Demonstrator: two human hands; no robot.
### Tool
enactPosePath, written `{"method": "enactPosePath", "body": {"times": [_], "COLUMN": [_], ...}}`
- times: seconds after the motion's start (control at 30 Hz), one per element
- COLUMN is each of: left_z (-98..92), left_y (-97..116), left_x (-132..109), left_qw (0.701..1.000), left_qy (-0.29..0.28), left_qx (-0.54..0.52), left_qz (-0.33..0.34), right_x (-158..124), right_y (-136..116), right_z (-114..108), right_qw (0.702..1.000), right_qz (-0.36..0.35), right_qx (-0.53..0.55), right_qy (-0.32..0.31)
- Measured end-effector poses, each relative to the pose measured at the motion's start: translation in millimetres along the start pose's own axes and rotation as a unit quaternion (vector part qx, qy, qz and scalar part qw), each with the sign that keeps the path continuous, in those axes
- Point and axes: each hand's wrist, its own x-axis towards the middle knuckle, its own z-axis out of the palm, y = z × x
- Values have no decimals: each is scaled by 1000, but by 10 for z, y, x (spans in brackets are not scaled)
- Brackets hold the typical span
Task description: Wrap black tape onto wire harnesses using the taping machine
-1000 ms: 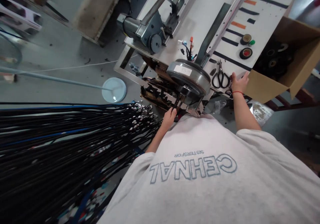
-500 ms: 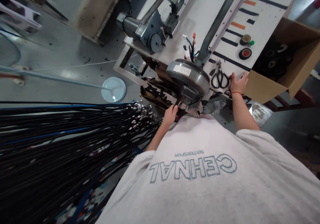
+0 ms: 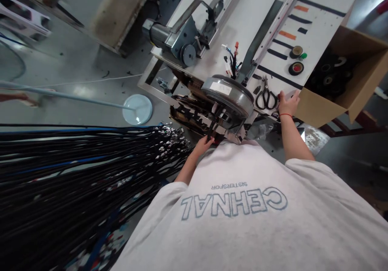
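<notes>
My left hand (image 3: pixel 203 146) is closed on the lower end of a dark, narrow strand (image 3: pixel 211 126), whose exact kind I cannot make out. The strand runs up beside a grey, round-housed machine (image 3: pixel 228 90) with a white label. At the table's near edge, my right hand (image 3: pixel 289 103) lies with thumb and fingers apart, a red cord on its wrist. Just left of it lie black-handled scissors (image 3: pixel 266 98). Colourful wire ends with connectors (image 3: pixel 233 59) stick up behind the machine.
A cardboard box (image 3: pixel 363 83) of dark rolls stands at the right. Tape rolls (image 3: pixel 296 68) and tape strips (image 3: pixel 287 35) lie on the white table (image 3: pixel 254 4). A motor unit (image 3: pixel 184 40) sits left. Many black cables (image 3: pixel 91 158) hang at left, near a light-blue round base (image 3: pixel 137 109).
My left hand has moved down and slightly left, away from the machine, and more of the dark strand shows. The right hand stays nearly in place. Another person's hand shifts at far left.
</notes>
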Motion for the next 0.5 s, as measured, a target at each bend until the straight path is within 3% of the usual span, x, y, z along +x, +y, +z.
{"method": "enactPosePath", "body": {"times": [0.1,0.23,0.5], "left_z": [22,63,33], "left_y": [-75,21,303], "left_x": [-106,-147,78], "left_qw": [998,995,990], "left_qy": [60,100,139], "left_qx": [19,12,-7], "left_qz": [-10,12,26], "right_x": [6,17,15], "right_y": [10,-1,-22], "right_z": [6,-1,-17], "right_qw": [1000,1000,1000], "right_qz": [-1,7,5], "right_qx": [8,7,-10], "right_qy": [2,-3,-7]}}
